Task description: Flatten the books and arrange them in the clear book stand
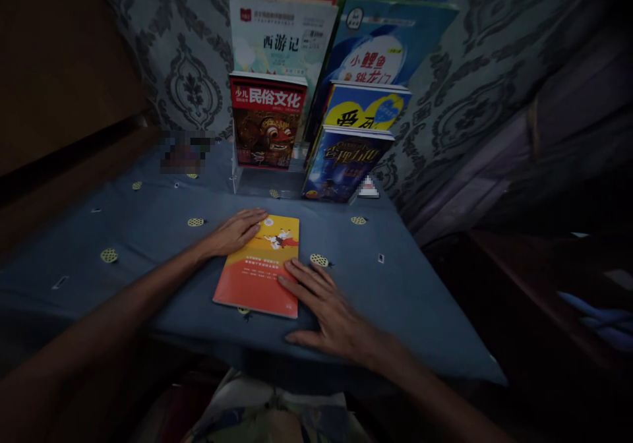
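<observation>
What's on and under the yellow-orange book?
On the book: part of the left hand at its far-left corner, part of the right hand at its right edge. Under it: blue tablecloth, one yellow print peeking out at the near edge; the rest is covered.

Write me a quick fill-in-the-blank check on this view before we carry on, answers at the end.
1. The orange-and-yellow book lies flat on a tablecloth whose main colour is ____.
2. Of the left hand and the right hand, the one nearer the clear display stand is the ____ one.
3. The stand shows its books in ____ columns.
4. The lowest book in the picture's left column has its title on a ____ band.

Missing words: blue; left; two; red.
</observation>
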A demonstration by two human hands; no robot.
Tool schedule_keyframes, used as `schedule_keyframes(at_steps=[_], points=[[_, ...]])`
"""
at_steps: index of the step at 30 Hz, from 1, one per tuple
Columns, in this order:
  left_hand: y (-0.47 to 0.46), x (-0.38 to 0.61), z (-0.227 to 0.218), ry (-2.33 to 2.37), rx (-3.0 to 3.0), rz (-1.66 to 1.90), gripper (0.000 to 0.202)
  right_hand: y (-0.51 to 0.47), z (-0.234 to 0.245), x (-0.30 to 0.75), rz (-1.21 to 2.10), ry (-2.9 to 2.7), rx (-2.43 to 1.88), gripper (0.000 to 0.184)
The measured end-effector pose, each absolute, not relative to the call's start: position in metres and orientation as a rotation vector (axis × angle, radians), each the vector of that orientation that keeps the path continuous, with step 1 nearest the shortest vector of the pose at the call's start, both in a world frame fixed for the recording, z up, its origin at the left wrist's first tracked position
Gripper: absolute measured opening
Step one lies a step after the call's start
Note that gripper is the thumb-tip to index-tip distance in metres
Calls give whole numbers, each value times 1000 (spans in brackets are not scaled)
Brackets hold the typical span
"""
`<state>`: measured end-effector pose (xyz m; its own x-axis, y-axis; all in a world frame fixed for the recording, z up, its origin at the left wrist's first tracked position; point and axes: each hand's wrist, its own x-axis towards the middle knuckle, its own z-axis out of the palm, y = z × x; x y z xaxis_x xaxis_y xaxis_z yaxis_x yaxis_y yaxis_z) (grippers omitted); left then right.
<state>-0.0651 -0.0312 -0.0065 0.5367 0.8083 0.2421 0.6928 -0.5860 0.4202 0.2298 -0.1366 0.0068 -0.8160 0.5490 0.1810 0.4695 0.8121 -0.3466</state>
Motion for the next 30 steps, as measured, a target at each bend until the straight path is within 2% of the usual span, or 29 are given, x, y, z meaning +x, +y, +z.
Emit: schedule_keyframes(at_steps=[5, 13, 17, 21, 26, 30], points=[[-57, -59, -1, 1237, 2461, 595, 51, -158, 5, 230, 326, -2687, -732, 80], [-114, -48, 2, 1196, 2411, 621, 49, -195, -12, 232, 95, -2535, -590, 46], [-123, -46, 12, 1155, 2268, 632, 52, -187, -4, 230, 105, -2375, -429, 45], [-115, -43, 28, 1127, 1907, 709, 54, -167, 30, 227, 215, -2263, -450, 44], [-114, -30, 39, 1008, 1234, 1112, 82, -141, 60, 214, 462, -1978, -619, 21], [-105, -20, 26, 1044, 1119, 1419, 82, -112, 56, 186, 723, -1601, -772, 30]])
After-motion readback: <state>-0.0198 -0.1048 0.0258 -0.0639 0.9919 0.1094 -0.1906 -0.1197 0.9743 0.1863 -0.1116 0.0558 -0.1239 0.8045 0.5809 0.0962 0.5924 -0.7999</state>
